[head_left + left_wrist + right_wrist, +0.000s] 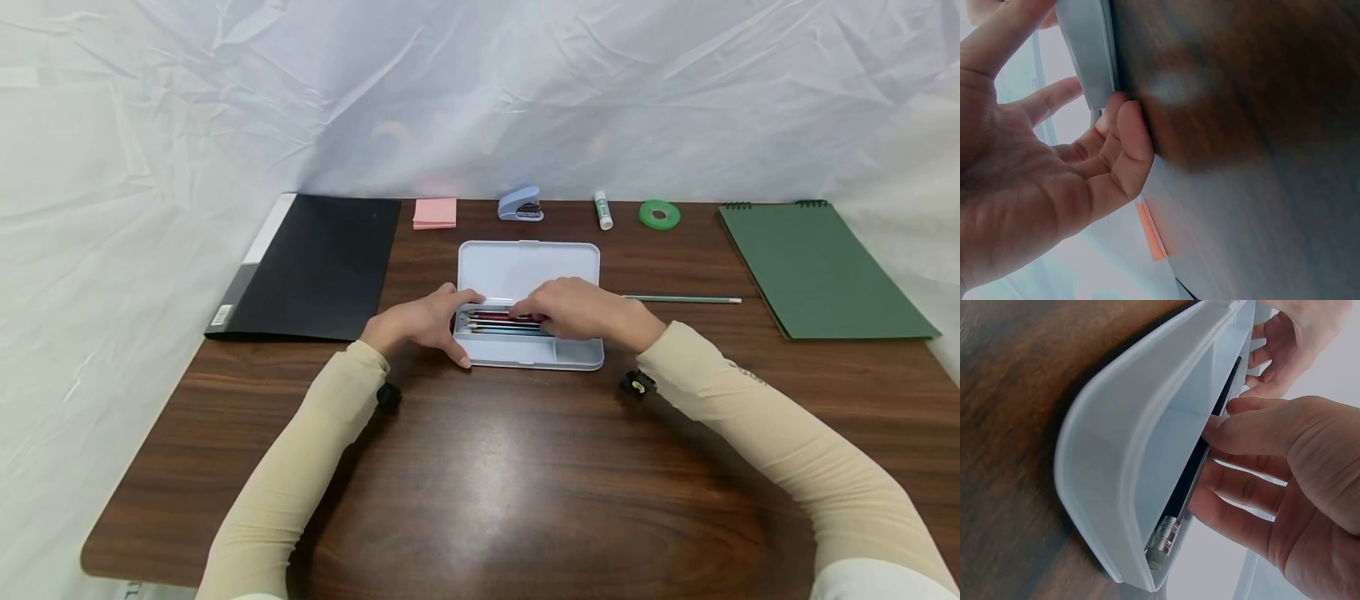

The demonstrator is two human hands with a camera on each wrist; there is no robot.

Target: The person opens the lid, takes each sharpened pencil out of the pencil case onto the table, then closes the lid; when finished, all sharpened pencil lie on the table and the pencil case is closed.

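White case, its nine o'clock end gripped by the left hand, holds pencils the right hand pinches from three o'clock.

2 arms reach forward, sleeved. Left hand: thumb spread from fingers. Right hand: fingers bent, pinching, right of the left fingertips.

Cased pencils: right ends hidden under right hand, head view. Green pencil: left tip behind same hand. Glue stick: label text illegibly small.
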